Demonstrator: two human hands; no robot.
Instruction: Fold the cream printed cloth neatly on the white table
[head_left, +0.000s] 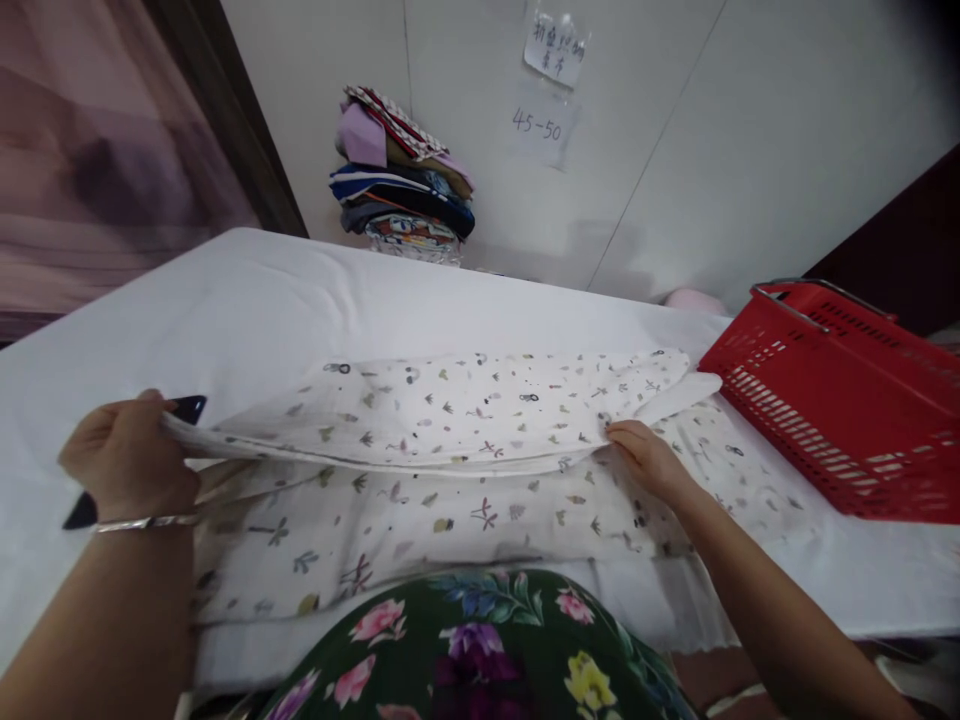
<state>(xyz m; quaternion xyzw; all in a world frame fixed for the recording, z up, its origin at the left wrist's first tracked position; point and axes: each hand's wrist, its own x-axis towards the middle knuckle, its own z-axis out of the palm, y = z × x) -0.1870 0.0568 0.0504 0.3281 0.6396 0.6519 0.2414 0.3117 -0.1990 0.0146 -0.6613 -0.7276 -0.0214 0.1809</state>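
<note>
A thin white cloth (480, 400) printed with small plants and other little motifs lies across the table, partly folded over itself. At its left end my left hand (135, 455) is closed on the folded edge, lifting it a little off the table. My right hand (649, 458) pinches the same edge toward the right, so the edge runs nearly straight between both hands. The lower layer of the cloth spreads toward my body and past my right hand. Under my left hand lies a dark flat object (187, 408), mostly covered.
A red plastic basket (840, 390) with a metal handle stands on the right of the white-covered table (247, 300). Folded fabrics (405, 190) are stacked at the back by the wall. Paper signs (553, 50) hang there. A pinkish curtain (97, 150) is at left.
</note>
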